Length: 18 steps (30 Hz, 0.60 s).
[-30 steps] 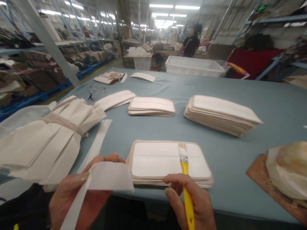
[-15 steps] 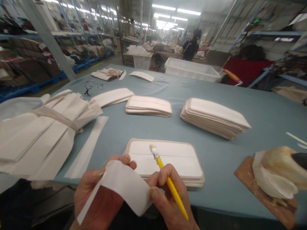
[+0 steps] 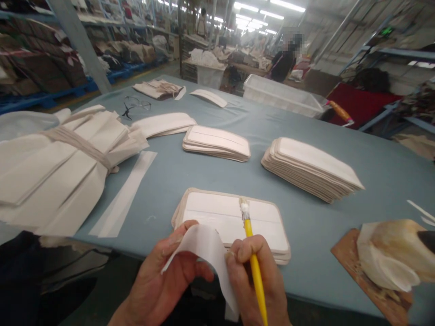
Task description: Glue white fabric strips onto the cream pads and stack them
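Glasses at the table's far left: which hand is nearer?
Left. The left hand is near the table's front edge, on the same side as the glasses; the right hand, gripping the brush, is farther right.

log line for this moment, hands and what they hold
left hand: holds white strip | right hand: yellow brush, pinching strip | near: panel stack

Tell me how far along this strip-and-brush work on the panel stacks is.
Looks done: two stacks of edged panels and sit farther back. In hand: the left hand and right hand bend a white strip, the right also gripping a yellow brush over the near stack. Left: a tied bundle of strips and one loose strip.
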Each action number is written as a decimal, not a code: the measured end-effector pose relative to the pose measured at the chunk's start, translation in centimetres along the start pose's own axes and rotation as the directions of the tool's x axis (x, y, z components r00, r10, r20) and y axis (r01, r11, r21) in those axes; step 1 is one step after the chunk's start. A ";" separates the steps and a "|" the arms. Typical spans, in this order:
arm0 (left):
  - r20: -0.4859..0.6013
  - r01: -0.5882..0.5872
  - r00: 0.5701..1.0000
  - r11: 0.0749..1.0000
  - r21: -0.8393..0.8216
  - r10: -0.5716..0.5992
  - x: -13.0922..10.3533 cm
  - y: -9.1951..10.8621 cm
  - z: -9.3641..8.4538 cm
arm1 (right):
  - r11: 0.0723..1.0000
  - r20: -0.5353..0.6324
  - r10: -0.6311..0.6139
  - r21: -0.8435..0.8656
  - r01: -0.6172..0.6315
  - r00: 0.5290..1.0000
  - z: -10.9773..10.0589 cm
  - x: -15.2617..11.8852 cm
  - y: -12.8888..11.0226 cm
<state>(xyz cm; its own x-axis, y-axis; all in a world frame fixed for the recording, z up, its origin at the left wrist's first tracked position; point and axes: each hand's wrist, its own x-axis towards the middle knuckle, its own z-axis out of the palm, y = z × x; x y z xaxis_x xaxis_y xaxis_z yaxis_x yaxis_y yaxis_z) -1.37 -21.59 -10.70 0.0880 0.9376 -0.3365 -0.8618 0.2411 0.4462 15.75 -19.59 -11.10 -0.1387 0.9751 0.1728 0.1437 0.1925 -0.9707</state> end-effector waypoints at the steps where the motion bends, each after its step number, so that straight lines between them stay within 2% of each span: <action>1: 0.001 0.017 1.000 0.999 0.032 -0.017 0.0 -0.1 -0.1 | 0.999 0.003 -0.014 -0.049 0.014 1.000 -0.6 0.1 0.0; 8: 0.026 0.165 0.985 0.971 0.172 -0.172 -1.1 0.3 -1.1 | 0.982 0.079 0.020 -0.188 -0.005 0.997 -3.9 0.9 -0.4; 15: -0.085 0.198 0.980 0.935 0.293 -0.180 -1.7 0.6 -3.0 | 0.969 0.123 0.027 -0.246 0.004 0.992 -6.0 1.3 0.1; 18: -0.126 0.221 0.974 0.897 0.384 -0.186 -1.5 0.7 -2.9 | 0.965 0.103 0.055 -0.263 -0.026 0.993 -6.4 1.1 0.0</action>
<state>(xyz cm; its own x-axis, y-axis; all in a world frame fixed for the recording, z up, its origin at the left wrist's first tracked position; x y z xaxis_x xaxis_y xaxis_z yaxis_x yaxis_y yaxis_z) -3.54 -23.57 -12.28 0.1833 0.8373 -0.5151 -0.5614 0.5193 0.6443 21.90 -17.76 -9.84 -0.2309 0.9677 0.1008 0.3995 0.1888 -0.8971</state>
